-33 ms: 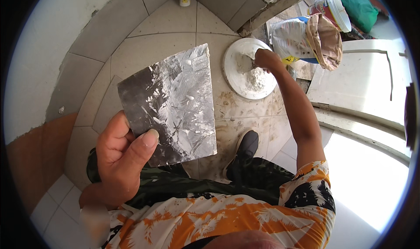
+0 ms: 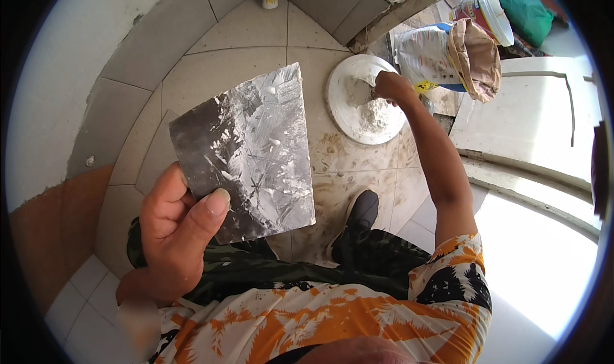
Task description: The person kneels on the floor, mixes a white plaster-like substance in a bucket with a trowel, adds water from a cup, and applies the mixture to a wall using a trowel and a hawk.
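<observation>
- Head view: the left hand (image 2: pixel 176 233) holds the smeared grey plate (image 2: pixel 252 159), thumb on its face, to the left of the round white tray (image 2: pixel 339 105).
- The right hand (image 2: pixel 391 87) curls over the tray's right half; what its fingers hold cannot be told.
- A white heap (image 2: pixel 376 117) lies on the tray.
- An opened sack (image 2: pixel 422 52) sits just right of the tray.

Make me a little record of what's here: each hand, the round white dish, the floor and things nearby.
Left hand: holds a grey flat piece smeared with white, thumb on its face
Right hand: curled over the round white dish; what it grips is unclear
Dish contents: white powder, heaped
Floor: pale tiles, some with brown smudges
Nearby: sack with brown paper top, tub, green bag
</observation>
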{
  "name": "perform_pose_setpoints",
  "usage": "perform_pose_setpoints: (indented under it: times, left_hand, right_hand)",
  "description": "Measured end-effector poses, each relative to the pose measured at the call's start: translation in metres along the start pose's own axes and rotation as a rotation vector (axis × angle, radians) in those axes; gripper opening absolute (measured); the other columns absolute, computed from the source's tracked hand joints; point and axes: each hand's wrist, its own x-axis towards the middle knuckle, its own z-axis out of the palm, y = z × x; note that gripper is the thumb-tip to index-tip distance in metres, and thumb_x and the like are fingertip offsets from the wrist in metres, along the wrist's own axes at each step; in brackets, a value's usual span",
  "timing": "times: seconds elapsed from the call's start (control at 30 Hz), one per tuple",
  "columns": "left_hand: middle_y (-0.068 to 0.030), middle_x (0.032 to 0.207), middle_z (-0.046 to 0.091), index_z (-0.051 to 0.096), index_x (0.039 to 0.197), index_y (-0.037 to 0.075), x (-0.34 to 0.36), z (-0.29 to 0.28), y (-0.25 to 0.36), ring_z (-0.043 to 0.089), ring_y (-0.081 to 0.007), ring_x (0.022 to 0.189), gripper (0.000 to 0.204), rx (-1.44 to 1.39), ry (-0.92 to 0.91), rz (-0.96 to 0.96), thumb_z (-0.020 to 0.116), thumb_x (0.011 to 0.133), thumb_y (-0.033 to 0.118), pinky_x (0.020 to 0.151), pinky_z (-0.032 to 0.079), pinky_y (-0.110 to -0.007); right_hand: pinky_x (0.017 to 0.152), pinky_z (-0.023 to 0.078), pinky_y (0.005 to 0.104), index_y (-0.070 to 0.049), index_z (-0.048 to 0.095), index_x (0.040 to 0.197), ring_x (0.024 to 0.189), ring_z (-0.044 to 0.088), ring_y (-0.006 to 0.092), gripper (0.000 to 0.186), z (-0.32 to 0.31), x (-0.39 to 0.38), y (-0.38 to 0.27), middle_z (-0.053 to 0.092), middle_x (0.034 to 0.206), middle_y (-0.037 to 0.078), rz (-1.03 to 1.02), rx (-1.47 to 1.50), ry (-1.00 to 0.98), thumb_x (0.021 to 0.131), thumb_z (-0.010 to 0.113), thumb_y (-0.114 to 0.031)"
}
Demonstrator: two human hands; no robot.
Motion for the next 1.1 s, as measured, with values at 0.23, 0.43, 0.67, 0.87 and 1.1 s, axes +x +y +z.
perform_pose_setpoints:
  times: [0.23,0.43,0.67,0.87,1.1]
  left_hand:
    - [-0.0015,0.095,0.063,0.055,0.118,-0.004,-0.002,0.003,-0.002,0.048,-0.0015,0.078,0.023,0.015,0.071,0.016,0.056,0.098,0.007,0.070,0.039,-0.020]
    - [-0.0025,0.097,0.063,0.055,0.120,-0.004,0.000,0.005,-0.001,0.049,-0.0018,0.079,0.025,0.013,0.071,0.005,0.057,0.098,0.009,0.071,0.040,-0.020]
    - [-0.0032,0.101,0.063,0.054,0.122,-0.004,0.004,0.005,-0.002,0.049,-0.0021,0.081,0.027,0.002,0.028,-0.001,0.057,0.098,0.009,0.073,0.040,-0.020]
    - [-0.0042,0.103,0.064,0.054,0.122,-0.005,0.004,0.004,-0.002,0.051,-0.0028,0.085,0.028,0.021,0.014,-0.020,0.056,0.098,0.010,0.076,0.041,-0.020]
    - [-0.0040,0.103,0.063,0.053,0.121,-0.005,0.003,0.005,-0.002,0.050,-0.0027,0.085,0.027,-0.007,0.046,-0.009,0.055,0.098,0.008,0.077,0.040,-0.020]
  right_hand:
    - [0.064,0.057,0.0423,-0.001,0.074,0.093,0.071,0.073,0.0314,0.022,-0.045,-0.032,0.010,0.073,0.080,0.017,0.073,-0.084,-0.097,0.079,0.067,-0.016]
    - [0.077,0.057,0.0471,-0.001,0.073,0.090,0.086,0.071,0.0382,0.021,0.004,-0.062,0.014,0.071,0.091,0.025,-0.052,-0.231,0.189,0.081,0.060,-0.015]
    - [0.076,0.056,0.0473,-0.001,0.072,0.089,0.084,0.071,0.0394,0.024,0.032,-0.063,-0.006,0.071,0.087,0.024,-0.118,-0.132,0.148,0.083,0.057,-0.018]
    - [0.077,0.056,0.0470,-0.001,0.072,0.090,0.085,0.071,0.0400,0.024,0.031,-0.059,-0.021,0.071,0.090,0.025,-0.089,-0.026,0.179,0.084,0.055,-0.017]
    - [0.074,0.056,0.0491,0.001,0.072,0.088,0.082,0.071,0.0411,0.022,0.046,-0.075,-0.008,0.070,0.086,0.026,-0.163,-0.099,0.161,0.084,0.056,-0.015]
